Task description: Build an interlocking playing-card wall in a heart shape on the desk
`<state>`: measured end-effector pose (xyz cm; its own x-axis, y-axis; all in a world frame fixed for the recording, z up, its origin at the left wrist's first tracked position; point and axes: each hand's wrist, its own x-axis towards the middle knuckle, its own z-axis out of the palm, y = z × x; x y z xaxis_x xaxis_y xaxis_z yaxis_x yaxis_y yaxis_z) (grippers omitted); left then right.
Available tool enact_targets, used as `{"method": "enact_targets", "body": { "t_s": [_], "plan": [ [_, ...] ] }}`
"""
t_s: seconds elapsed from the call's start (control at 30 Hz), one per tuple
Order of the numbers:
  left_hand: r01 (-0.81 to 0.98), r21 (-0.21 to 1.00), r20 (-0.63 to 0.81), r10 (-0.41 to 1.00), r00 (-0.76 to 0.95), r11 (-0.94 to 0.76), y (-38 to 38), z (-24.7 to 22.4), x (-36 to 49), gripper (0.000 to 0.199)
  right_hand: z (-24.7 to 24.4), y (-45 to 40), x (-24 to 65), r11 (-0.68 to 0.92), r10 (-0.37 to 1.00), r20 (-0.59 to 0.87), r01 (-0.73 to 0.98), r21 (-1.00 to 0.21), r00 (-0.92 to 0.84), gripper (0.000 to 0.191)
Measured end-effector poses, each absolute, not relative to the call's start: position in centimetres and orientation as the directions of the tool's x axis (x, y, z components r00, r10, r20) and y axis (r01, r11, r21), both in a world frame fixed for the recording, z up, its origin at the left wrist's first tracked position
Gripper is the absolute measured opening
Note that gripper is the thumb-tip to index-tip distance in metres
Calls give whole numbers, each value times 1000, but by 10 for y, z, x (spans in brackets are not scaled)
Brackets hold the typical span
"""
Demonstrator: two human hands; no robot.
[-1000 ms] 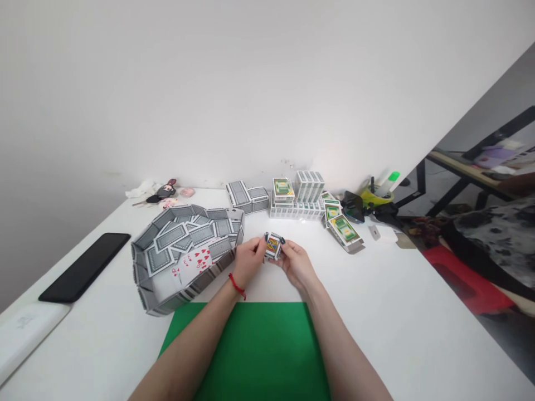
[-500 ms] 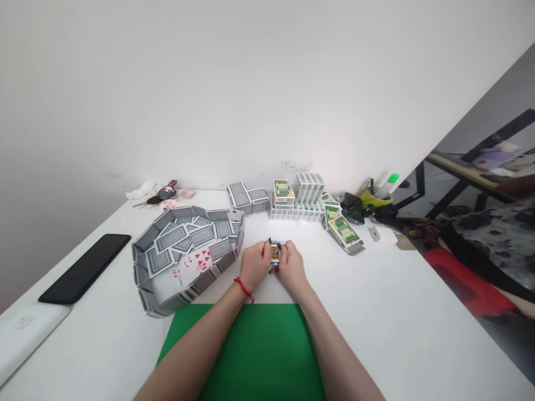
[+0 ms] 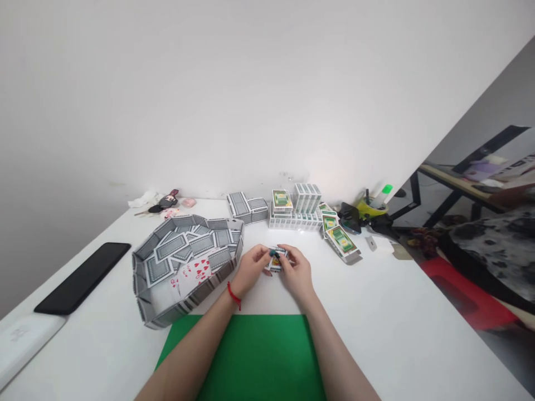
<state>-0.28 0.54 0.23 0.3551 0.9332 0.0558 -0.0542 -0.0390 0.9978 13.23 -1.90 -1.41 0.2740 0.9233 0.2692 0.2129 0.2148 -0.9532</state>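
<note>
Head | playing card | white-edged, yellowish printed figure | partly covered

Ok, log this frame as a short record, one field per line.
Left hand: gripping a face card; red bracelet on wrist
Right hand: gripping the same card
Card count in grip: cannot tell
Beside left hand: card-walled tray holding loose cards
Beyond hands: stacked boxes
Under forearms: green sheet
</note>
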Motion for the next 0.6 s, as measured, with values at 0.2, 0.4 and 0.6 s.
{"method": "enact_targets", "body": {
  "t_s": [0.2,0.4,0.6],
  "plan": [
    [-80,996,14,892,452,25,2,4,-4,47,-13,-22,134,240,922,315,308,-921,225,22],
    [-212,955,-72,854,516,209,4,7,-7,35,-9,-20,132,285,888,372,308,-908,272,21],
    [-362,736,-136,649,748,571,0,12,-8,37,-6,-20,126,338,878,397,241,-910,269,22]
  ]
}}
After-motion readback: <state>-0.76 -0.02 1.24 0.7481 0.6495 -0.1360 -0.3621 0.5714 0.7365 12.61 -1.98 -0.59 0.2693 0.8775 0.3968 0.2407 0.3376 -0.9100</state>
